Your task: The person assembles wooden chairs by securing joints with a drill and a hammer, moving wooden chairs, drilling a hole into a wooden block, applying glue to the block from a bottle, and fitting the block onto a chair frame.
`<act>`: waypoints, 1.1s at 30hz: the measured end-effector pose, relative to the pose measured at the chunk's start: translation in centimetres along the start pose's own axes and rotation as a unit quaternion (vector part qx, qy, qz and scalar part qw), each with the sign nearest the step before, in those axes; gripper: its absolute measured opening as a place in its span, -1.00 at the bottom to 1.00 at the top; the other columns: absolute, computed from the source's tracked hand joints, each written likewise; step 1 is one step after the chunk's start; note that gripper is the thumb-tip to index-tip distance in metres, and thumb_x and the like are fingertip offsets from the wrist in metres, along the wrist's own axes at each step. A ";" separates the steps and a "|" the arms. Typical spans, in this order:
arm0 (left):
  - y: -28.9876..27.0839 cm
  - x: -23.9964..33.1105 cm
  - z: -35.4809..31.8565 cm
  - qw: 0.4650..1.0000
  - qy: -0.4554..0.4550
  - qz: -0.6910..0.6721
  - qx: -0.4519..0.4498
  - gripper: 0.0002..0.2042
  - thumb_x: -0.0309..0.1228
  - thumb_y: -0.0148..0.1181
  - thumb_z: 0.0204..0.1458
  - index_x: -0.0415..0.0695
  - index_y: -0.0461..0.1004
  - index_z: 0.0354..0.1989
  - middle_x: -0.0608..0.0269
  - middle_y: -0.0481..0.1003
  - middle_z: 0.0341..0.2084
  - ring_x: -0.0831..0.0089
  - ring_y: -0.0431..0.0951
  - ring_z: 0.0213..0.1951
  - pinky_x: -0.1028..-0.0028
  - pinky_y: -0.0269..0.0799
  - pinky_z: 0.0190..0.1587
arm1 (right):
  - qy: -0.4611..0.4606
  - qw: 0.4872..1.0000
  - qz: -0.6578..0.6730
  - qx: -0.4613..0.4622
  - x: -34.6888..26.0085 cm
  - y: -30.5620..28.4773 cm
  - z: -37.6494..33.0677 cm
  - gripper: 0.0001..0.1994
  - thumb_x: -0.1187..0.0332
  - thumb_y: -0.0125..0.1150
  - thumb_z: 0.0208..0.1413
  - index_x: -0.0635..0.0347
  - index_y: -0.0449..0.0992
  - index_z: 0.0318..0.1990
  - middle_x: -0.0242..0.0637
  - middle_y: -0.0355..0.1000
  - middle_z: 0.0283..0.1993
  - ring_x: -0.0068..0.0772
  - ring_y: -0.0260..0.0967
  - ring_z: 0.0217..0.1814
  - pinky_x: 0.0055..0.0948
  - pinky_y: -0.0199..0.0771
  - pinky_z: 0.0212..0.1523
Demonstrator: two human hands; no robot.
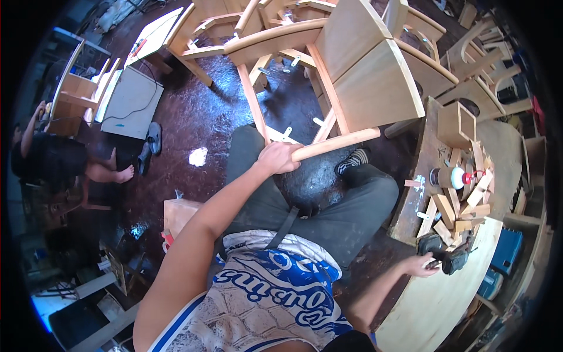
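Note:
Between my knees stands an unfinished wooden chair frame (334, 144), tilted, with pale slats and a curved panel. My left hand (278, 158) is wrapped round the end of its nearest rail. Small white metal brackets (287, 132) are fixed inside the frame's corners. Off to the right, my right hand (421, 265) is closed on the handle end of a dark cordless drill (454, 259) on the workbench. Part of the drill is hard to make out against the offcuts behind it.
The bench (404, 217) on my right holds wood offcuts (454, 211), a white bottle with a red cap (450, 177) and a wooden box (456, 128). More chair frames (205, 35) stand ahead. A person (53, 152) sits at far left beside slippers (151, 146).

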State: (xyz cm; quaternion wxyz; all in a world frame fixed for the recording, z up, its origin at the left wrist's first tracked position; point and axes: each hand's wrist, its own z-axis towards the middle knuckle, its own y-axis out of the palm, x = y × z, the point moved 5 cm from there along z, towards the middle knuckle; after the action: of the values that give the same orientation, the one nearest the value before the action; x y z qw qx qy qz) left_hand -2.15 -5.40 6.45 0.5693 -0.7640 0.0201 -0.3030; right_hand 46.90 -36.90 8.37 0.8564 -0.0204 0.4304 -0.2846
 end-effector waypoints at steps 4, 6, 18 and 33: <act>-0.4 -0.4 1.2 1.000 0.001 -0.016 -0.015 -0.53 -0.29 0.19 -0.16 -0.03 0.55 0.03 -0.02 0.63 -0.24 0.00 0.63 -0.18 0.11 0.54 -0.03 | -0.104 0.930 0.115 -0.334 -13.3 1.1 -13.3 -0.70 0.58 0.31 -0.04 0.33 0.57 -0.09 -0.11 0.48 0.02 -0.13 0.44 0.03 -0.21 0.43 0.10; -0.1 -1.0 1.1 1.000 -0.015 -0.017 -0.019 -0.56 -0.30 0.18 -0.18 -0.09 0.56 -0.03 -0.06 0.62 -0.29 -0.02 0.63 -0.20 0.11 0.54 -0.03 | -0.142 0.858 0.206 -0.449 -22.5 3.1 -18.5 -0.74 0.55 0.30 -0.04 0.21 0.61 -0.13 -0.13 0.49 -0.02 -0.11 0.37 0.13 -0.20 0.33 0.22; -1.2 -2.3 3.7 0.989 -0.061 -0.131 -0.019 -0.48 0.15 0.16 0.04 -0.16 0.63 -0.34 -0.09 0.63 -0.39 -0.06 0.63 -0.21 0.06 0.49 -0.04 | -0.269 0.765 0.204 -0.548 -33.9 16.9 -32.3 -0.59 0.39 0.21 0.04 0.18 0.51 0.10 0.11 0.28 0.31 0.16 0.13 0.41 -0.05 0.08 0.42; 6.5 -17.3 8.4 0.956 -0.041 -0.123 -0.264 -0.60 0.07 0.22 0.02 0.07 0.70 -0.17 0.14 0.66 -0.28 0.11 0.63 -0.14 0.20 0.48 -0.07 | -0.109 0.794 0.064 -0.594 -34.3 20.3 -37.1 -0.09 0.53 0.11 -0.15 0.03 0.01 0.50 0.21 -0.03 0.45 0.19 0.04 0.47 -0.13 0.10 0.43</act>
State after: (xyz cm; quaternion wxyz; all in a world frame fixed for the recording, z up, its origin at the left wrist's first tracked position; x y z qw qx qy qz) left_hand -10.14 5.97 -8.33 0.3055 -0.8955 -0.0181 -0.3231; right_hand 12.64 5.25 4.29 0.7333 -0.5287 0.4186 0.0865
